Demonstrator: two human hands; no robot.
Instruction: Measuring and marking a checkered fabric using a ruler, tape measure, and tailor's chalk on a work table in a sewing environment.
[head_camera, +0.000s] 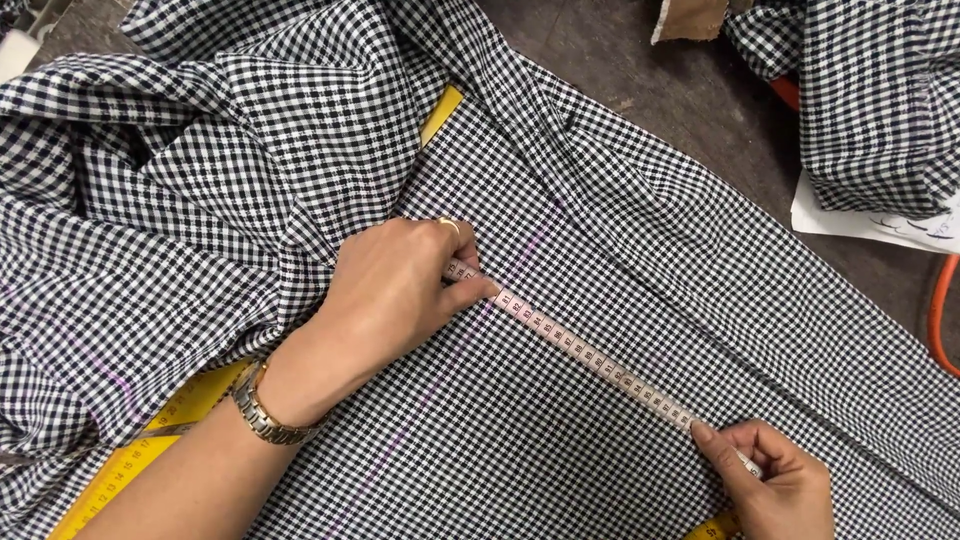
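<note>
Here the left hand (395, 290) presses one end of a pale pink measuring tape (590, 358) flat against the black-and-white gingham fabric (620, 250), thumb and fingers pinched down on it; a gold ring sits on one finger and a metal wristwatch (262, 410) circles the wrist. The right hand (775, 480) pinches the tape's other end between thumb and forefinger, so the tape lies taut and diagonal across the cloth. A yellow ruler (150, 445) shows from beneath the fabric at lower left. The cloth is bunched in folds at upper left, spread over a dark worktable (640, 60).
</note>
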